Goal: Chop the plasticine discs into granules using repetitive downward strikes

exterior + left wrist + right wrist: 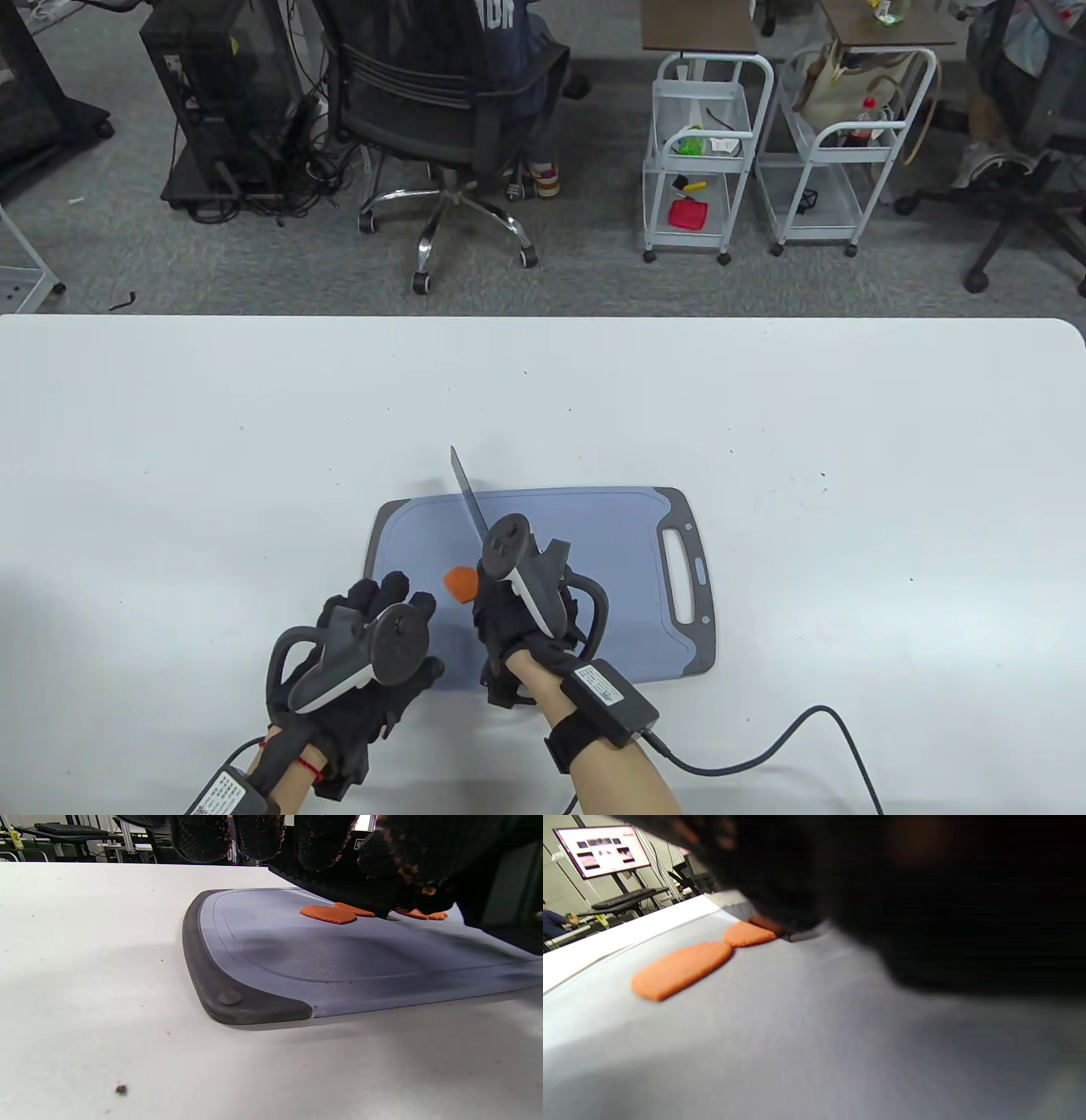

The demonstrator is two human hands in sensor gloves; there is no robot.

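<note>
Left hand: the left hand [361, 671] lay palm down at the near left corner of the cutting board, fingers [394, 587] stretched forward and loosely spread, gripping nothing.
Right hand: the right hand [517, 624] was closed around a knife handle over the board's near middle, wrist raised.
Knife: the knife [468, 497] blade slanted up and away to the left, its tip past the board's far edge.
Plasticine: the flat orange plasticine [461, 582] lay on the board just left of the right hand; in the right wrist view it showed as one long oval piece [681, 969] touching a smaller piece [748, 934].
Cutting board: the blue-grey cutting board [594, 518] sat on the white table [212, 441], handle slot to the right.
</note>
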